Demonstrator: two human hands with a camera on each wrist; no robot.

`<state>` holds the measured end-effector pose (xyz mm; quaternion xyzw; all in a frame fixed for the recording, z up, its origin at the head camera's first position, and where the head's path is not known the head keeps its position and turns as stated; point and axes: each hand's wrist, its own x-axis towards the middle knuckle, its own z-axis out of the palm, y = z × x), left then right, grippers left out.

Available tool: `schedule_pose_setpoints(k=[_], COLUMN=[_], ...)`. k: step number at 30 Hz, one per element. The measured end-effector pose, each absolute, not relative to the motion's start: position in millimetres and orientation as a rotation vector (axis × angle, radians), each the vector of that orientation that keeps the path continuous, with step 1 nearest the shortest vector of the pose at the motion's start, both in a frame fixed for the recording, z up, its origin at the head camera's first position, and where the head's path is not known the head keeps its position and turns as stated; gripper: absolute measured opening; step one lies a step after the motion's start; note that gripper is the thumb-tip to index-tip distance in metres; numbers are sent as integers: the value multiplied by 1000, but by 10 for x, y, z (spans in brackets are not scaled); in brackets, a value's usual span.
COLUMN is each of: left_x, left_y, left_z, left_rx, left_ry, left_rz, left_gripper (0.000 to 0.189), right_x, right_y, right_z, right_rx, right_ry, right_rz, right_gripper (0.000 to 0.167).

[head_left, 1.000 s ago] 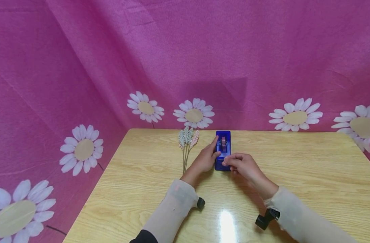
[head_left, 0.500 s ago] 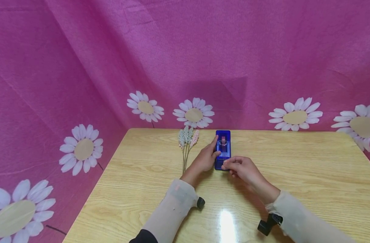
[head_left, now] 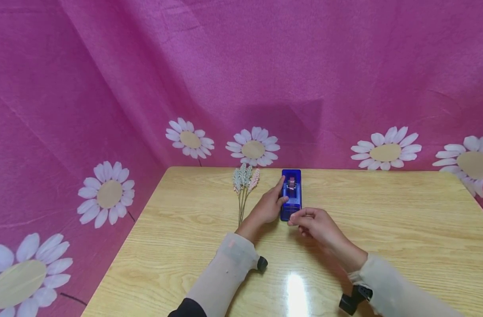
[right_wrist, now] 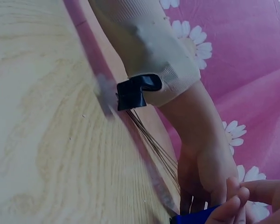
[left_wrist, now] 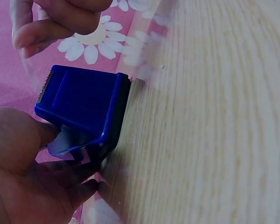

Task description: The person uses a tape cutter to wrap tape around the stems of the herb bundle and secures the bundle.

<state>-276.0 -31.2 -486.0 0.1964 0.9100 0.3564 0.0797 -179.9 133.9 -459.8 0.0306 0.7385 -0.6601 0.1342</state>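
Note:
A blue tape dispenser (head_left: 292, 200) stands on the table, a reddish-centred roll (head_left: 291, 185) inside it. My left hand (head_left: 268, 207) grips it from the left side, thumb over the near part and fingers along the side. The left wrist view shows its serrated cutter (left_wrist: 45, 87) at the end. Just in front of that end, my right hand (head_left: 314, 223) holds thumb and forefinger pinched together. From those fingertips a faint strip of clear tape (left_wrist: 31, 73) runs toward the cutter. Its far part is hard to make out.
Artificial flower sprigs (head_left: 244, 180) in pale green and pink lie just left of the dispenser, stems partly behind my left wrist. A pink cloth (head_left: 241, 79) with daisies hangs at the wooden table's (head_left: 384, 211) back edge.
My right hand has drawn back slightly toward me, from over the dispenser's near end to just past it, fingers still pinched. The left hand and dispenser have stayed in place.

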Motion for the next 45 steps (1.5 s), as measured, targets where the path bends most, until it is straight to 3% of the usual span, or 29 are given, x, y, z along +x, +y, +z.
schedule_pose_setpoints(k=[45], left_x=[-2780], left_y=[-350], left_z=[-4845], left_rx=[582], left_ry=[2610], left_rz=[1254], left_gripper=[67], right_x=[-1617], right_y=[1341], right_z=[-4696], right_rx=[24], right_ry=[2010], right_rz=[-1975], right_gripper=[14])
